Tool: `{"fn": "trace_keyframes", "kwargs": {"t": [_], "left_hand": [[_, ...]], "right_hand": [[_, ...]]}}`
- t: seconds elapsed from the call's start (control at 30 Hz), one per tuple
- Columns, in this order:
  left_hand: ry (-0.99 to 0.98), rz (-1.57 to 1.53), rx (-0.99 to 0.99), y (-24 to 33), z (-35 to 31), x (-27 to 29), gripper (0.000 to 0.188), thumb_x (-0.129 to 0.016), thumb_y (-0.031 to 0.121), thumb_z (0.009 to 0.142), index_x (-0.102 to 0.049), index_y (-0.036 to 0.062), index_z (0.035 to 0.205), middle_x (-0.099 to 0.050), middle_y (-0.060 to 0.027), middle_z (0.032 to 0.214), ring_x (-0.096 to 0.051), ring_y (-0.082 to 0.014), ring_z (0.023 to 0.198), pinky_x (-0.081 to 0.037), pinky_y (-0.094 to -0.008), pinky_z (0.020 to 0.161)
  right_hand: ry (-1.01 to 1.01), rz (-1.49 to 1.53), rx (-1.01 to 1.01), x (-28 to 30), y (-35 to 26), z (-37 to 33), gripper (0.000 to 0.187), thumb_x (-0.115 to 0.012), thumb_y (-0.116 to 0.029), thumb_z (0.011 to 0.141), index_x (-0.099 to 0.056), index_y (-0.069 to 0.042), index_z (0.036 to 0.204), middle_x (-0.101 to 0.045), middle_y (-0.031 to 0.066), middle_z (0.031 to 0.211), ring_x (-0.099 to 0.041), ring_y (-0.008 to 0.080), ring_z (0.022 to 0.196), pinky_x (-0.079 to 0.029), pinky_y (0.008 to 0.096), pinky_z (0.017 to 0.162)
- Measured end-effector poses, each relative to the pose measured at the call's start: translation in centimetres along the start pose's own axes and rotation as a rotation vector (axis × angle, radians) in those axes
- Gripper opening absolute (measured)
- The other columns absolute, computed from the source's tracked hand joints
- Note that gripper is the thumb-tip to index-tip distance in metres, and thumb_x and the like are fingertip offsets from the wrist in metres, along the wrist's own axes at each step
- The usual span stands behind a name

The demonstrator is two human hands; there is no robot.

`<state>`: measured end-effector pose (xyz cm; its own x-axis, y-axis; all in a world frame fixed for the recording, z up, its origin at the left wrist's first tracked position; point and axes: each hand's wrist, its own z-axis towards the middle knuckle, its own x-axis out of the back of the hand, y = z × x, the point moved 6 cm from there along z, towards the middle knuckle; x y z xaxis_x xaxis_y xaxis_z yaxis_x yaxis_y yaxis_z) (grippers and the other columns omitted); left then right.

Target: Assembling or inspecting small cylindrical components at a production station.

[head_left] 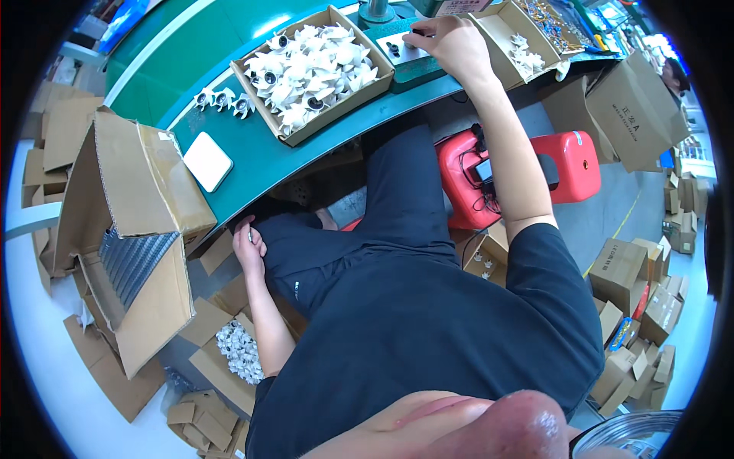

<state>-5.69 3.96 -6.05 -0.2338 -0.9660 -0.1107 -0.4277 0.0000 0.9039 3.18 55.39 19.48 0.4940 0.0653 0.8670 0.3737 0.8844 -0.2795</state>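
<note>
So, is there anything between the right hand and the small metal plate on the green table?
Nothing visible. The right hand rests at the edge of the grey metal plate, with no object between them. The box of white parts lies to its left, and the left hand is down below the table edge.

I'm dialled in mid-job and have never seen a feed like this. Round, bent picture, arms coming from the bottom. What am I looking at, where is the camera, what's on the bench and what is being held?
There is no machine here: a person works with two bare hands. The single picture comes from a fisheye camera on their head looking down, so edges bend and their own dark shirt fills the lower part. The right hand reaches up to a small metal block on the green bench; its fingers rest at the block's edge, and what they pinch is too small to tell. The left hand is down below the bench edge by the knee, its grip unclear. On the bench are a cardboard tray of white parts, a few loose white parts, a white pad and a smaller box.
</note>
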Motion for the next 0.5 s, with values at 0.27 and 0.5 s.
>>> {"fn": "trace_keyframes", "kwargs": {"t": [0.27,0.5], "left_hand": [[-0.022,0.121,0.026,-0.5,0.6,-0.6,0.027,-0.047,0.026,0.105,-0.063,0.0065,0.114,-0.035,0.0062,0.061,-0.029,-0.0019,0.044,-0.019,-0.0205,0.036],[-0.056,0.014,-0.007,-0.3,0.0,-1.4,0.026,-0.049,0.027,0.105,-0.062,0.0052,0.111,-0.037,0.0061,0.061,-0.031,-0.0015,0.043,-0.023,-0.0197,0.035]], "right_hand": [[0.085,-0.018,0.065,-1.4,0.3,-1.0,0.034,-0.072,-0.04,0.088,-0.078,-0.01,0.103,-0.076,0.012,0.092,-0.074,0.0261,0.082,-0.057,0.0334,0.076],[0.43,-0.169,0.513,-1.1,-1.3,-2.8,0.041,-0.068,-0.044,0.09,-0.077,-0.007,0.107,-0.075,0.0133,0.1,-0.072,0.0308,0.092,-0.056,0.0352,0.081]]}}
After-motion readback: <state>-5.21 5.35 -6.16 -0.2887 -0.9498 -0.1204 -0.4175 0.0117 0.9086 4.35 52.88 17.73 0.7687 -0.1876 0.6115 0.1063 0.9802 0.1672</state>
